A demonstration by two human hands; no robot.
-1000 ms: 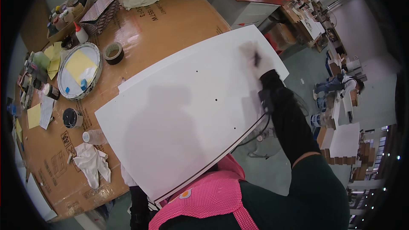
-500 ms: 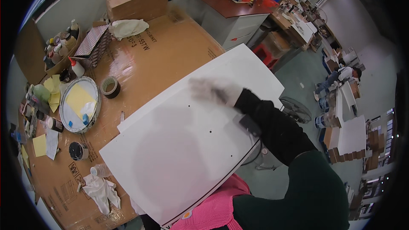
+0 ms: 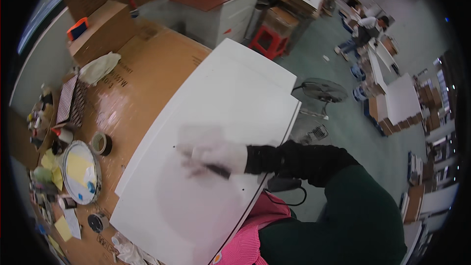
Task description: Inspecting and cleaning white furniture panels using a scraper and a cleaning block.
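Note:
A large white panel (image 3: 235, 88) lies at a slant across the work table, with small dark holes in its face and a dark line along its near edge. My right hand (image 3: 223, 156), in a pale glove, is over the middle of the panel, its fingers blurred by motion. A small dark object (image 3: 217, 170) shows at the palm, seemingly held; its kind cannot be made out. Whether the hand presses on the panel cannot be told. A black sleeve (image 3: 299, 159) covers the forearm. My left hand is not in view.
The brown cardboard-covered table (image 3: 142, 68) carries a tape roll (image 3: 101, 144), a round lid (image 3: 98, 172), a dark jar (image 3: 97, 223), bottles and a white cloth (image 3: 132, 254). A floor fan (image 3: 324, 90) stands beyond the panel. Another person (image 3: 365, 34) is farther off.
The view has swung to the right. My right hand has come down the panel, nearer my body, with the dark object still at its palm. The person in the background is more upright.

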